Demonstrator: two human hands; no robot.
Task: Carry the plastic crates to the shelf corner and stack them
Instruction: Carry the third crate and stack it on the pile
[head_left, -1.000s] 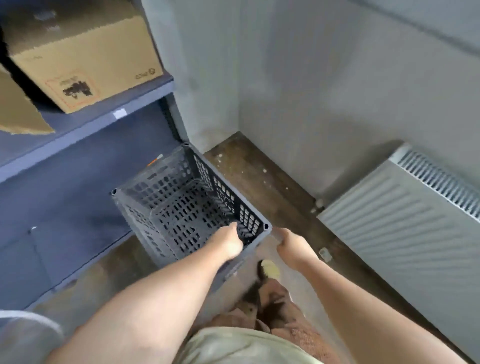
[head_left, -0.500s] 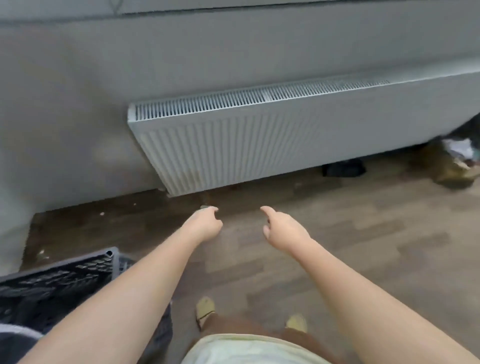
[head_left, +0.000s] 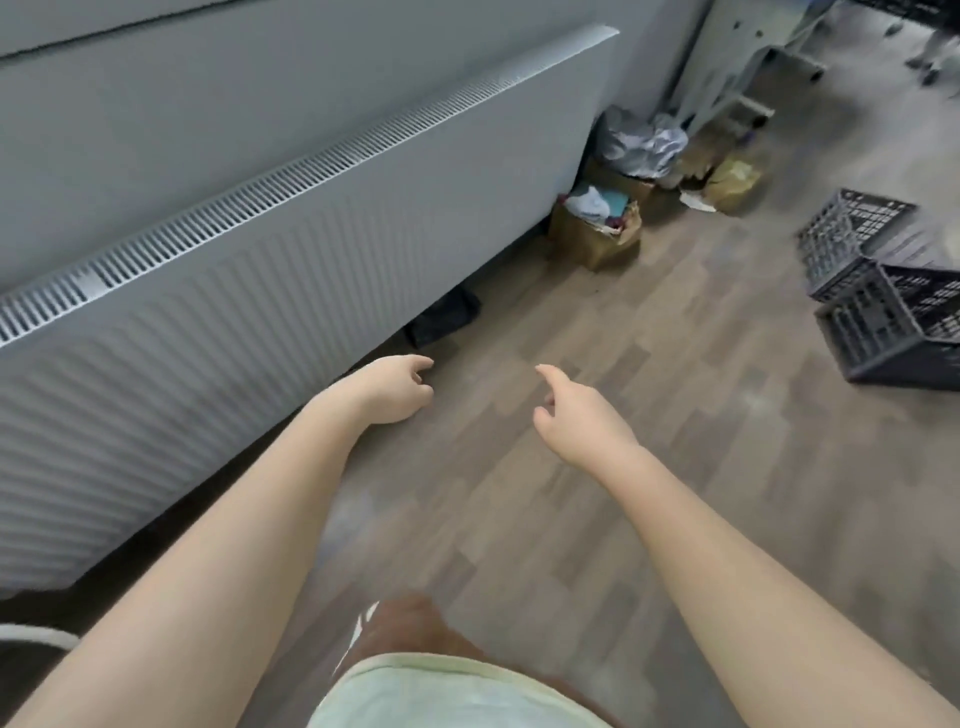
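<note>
Two dark grey slotted plastic crates lie on the wooden floor at the right edge: a nearer crate (head_left: 893, 332) and a farther crate (head_left: 847, 228) just behind it, touching or almost touching. My left hand (head_left: 395, 387) hangs in mid-air with fingers loosely curled and holds nothing. My right hand (head_left: 576, 415) is beside it, fingers apart, index extended, also empty. Both hands are well to the left of the crates. The shelf corner and the crate set down there are out of view.
A long white radiator (head_left: 218, 312) runs along the left wall, with a dark object (head_left: 441, 319) under it. Cardboard boxes (head_left: 597, 228) with cloth and a bin bag (head_left: 641, 143) stand at its far end. White furniture (head_left: 748, 62) stands beyond. Wooden floor (head_left: 597, 519) stretches ahead.
The view has swung right, away from the shelf corner. My hands let go of the crate there and now hang empty. Two other crates have come into view at the right.
</note>
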